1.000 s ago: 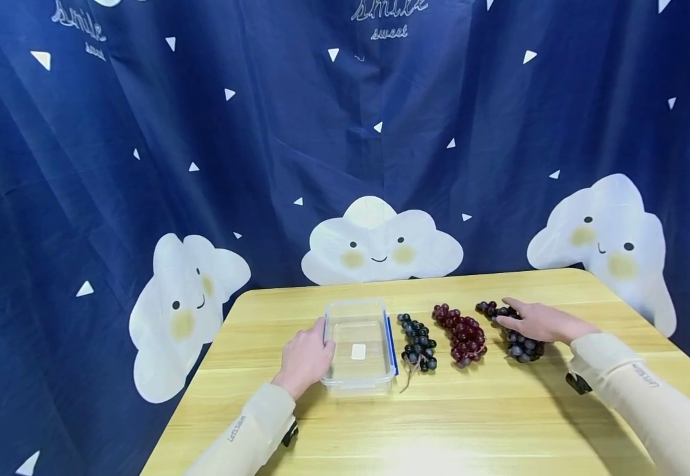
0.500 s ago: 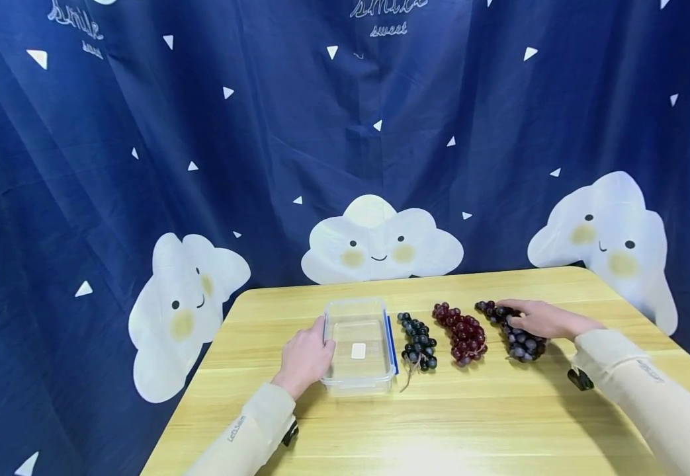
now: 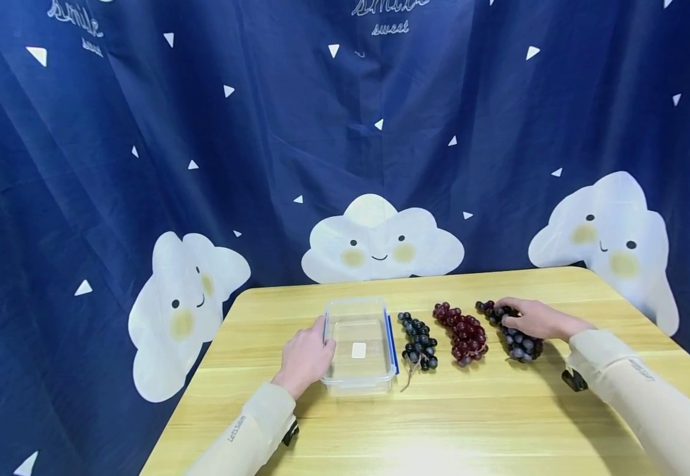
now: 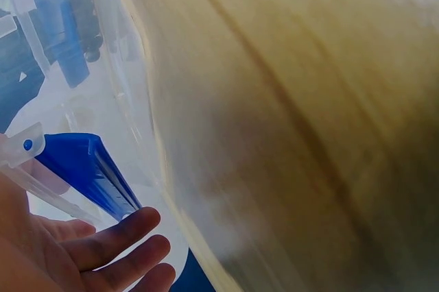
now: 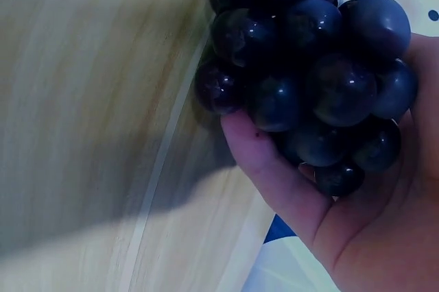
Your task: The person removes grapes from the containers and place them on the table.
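My left hand (image 3: 305, 357) holds the left side of a clear plastic food container (image 3: 358, 388), thumb over its rim. In the left wrist view, my fingers (image 4: 116, 240) lie by one of its blue clips (image 4: 86, 172). At the right of the table, my right hand (image 3: 540, 320) grips a bunch of dark purple grapes (image 3: 522, 348) from its right side. The right wrist view shows the thumb (image 5: 254, 148) pressed along the grapes, with the other fingers hidden behind them. Between container and right hand lie a red grape bunch (image 3: 466, 336) and a blackish one (image 3: 419, 340).
Everything stands on a light wooden table (image 3: 416, 423). A dark blue curtain (image 3: 297, 132) with smiling clouds hangs close behind its back edge. Inside the container, a small white label (image 3: 358, 350) shows on the bottom.
My right hand has settled lower over the dark purple grapes, its fingers curling in around them. The left hand and the container have stayed in place.
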{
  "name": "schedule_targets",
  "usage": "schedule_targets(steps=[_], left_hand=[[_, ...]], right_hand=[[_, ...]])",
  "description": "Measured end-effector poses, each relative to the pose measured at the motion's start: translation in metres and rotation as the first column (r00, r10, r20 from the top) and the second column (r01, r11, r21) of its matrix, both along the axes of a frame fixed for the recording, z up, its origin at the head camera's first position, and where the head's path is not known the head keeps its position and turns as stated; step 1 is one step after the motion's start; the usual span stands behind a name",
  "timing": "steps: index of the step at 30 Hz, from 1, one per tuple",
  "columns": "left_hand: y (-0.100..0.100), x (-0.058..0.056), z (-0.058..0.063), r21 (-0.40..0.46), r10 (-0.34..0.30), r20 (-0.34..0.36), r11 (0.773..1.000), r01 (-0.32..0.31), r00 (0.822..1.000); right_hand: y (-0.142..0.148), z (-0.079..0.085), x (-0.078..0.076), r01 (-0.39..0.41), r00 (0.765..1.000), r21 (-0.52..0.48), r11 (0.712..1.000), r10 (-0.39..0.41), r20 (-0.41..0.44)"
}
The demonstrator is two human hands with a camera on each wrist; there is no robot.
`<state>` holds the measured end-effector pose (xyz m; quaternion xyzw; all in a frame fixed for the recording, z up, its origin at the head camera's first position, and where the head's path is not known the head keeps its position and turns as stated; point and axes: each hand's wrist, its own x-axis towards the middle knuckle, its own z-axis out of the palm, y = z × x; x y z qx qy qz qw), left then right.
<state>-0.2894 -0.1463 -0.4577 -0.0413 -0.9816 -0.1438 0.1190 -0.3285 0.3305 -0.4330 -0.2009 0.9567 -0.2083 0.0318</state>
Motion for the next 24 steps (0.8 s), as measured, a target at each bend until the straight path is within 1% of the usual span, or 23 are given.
schedule_targets(steps=[5, 14, 20, 24], left_hand=[[0.0005, -0.0002, 0.0004, -0.002, -0.003, -0.002, 1.0, 0.003, 1.0], [0.0004, -0.001, 0.0013, 0.006, 0.003, -0.005, 1.0, -0.003, 1.0], [0.0001, -0.0011, 0.0008, 0.004, 0.002, -0.014, 1.0, -0.002, 1.0], [0.0004, -0.0007, 0.0, 0.002, -0.004, -0.018, 1.0, 0.004, 1.0]], right_hand=[[0.0007, 0.0024, 0.0041, 0.007, 1.0, 0.0, 1.0, -0.007, 0.001], [0.0047, 0.0057, 0.0077, 0.049, 0.998, 0.0, 0.999, -0.049, 0.029], [0.0057, 0.0043, 0.0087, 0.034, 0.999, -0.012, 0.999, -0.033, 0.037], [0.0032, 0.002, 0.0069, 0.03, 0.998, -0.038, 0.999, -0.028, 0.052]])
